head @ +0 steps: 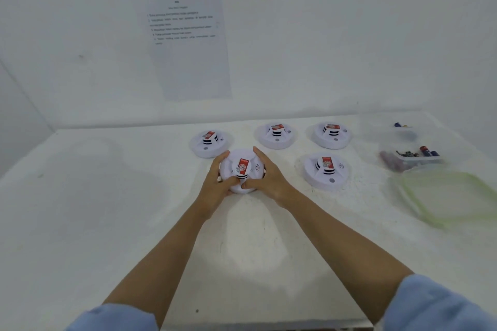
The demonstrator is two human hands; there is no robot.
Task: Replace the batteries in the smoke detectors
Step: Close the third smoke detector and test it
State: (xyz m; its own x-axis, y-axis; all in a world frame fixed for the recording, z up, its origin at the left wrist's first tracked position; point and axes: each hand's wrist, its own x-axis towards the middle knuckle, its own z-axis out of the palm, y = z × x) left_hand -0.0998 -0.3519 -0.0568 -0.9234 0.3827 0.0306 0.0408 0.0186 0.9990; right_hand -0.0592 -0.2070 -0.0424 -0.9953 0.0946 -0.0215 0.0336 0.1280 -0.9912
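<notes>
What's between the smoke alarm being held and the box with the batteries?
Another white smoke detector sits on the table between the held smoke detector and the clear battery box, touching neither. The head view shows it.

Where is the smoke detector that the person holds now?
In the head view, the held smoke detector is near the middle of the table, gripped between the left hand and the right hand, just in front of another detector.
</notes>
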